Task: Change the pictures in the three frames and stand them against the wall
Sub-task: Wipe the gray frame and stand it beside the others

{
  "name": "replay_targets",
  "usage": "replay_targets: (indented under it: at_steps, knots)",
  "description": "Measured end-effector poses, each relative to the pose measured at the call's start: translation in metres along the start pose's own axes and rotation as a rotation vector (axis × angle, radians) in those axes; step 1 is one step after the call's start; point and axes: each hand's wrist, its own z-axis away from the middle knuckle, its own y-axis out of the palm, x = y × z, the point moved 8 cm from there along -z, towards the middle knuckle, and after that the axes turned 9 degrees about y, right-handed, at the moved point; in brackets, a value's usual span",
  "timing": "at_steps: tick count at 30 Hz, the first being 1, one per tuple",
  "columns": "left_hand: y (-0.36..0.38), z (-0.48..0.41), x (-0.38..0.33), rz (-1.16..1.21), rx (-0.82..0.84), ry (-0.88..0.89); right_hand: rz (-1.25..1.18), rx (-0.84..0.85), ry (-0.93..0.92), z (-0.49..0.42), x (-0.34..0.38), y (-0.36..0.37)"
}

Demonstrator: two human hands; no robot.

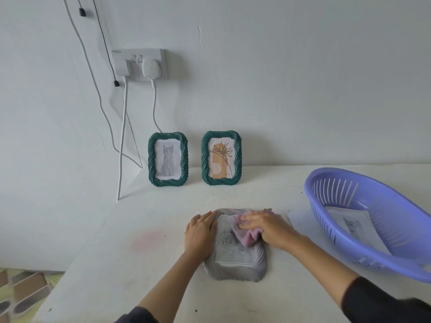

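Now our left hand [199, 234] rests on the grey frame [235, 269] with straight fingers; our right hand [265, 227], fingers flat, presses a lilac cloth [245, 237] onto its glass.

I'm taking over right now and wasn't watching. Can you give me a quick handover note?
Hands: left hand rests flat on the grey frame, steadying it; right hand presses a pink cloth onto its glass.
The grey frame lies face up on the table.
Done: cat frame and flower frame stand against the wall.
Left: finish wiping, stand the grey frame beside them. A print lies in the purple basket.
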Motion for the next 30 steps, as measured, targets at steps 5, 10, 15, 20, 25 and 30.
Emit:
replay_targets:
  at_steps: [5,10,15,20,25,30]
  knots:
    - [0.001,-0.001,0.002,0.008,-0.011,-0.004,-0.043,0.08,-0.086,-0.007,0.031,0.029]
    - [-0.001,-0.002,0.001,0.067,-0.031,-0.013,-0.017,0.224,-0.14,0.029,0.026,0.033]
    - [-0.021,-0.008,-0.002,0.487,-0.135,-0.133,-0.491,0.05,0.166,0.03,0.008,-0.03]
    - [-0.037,0.001,-0.049,0.945,-0.124,-0.067,-1.242,-0.007,0.502,0.015,0.0,-0.043]
    - [-0.012,0.012,-0.086,1.607,0.225,-0.262,-1.473,0.183,0.6,0.008,0.033,-0.002]
    - [-0.027,0.012,-0.04,1.493,0.015,-0.42,-1.114,-0.042,0.544,0.001,0.016,-0.003]
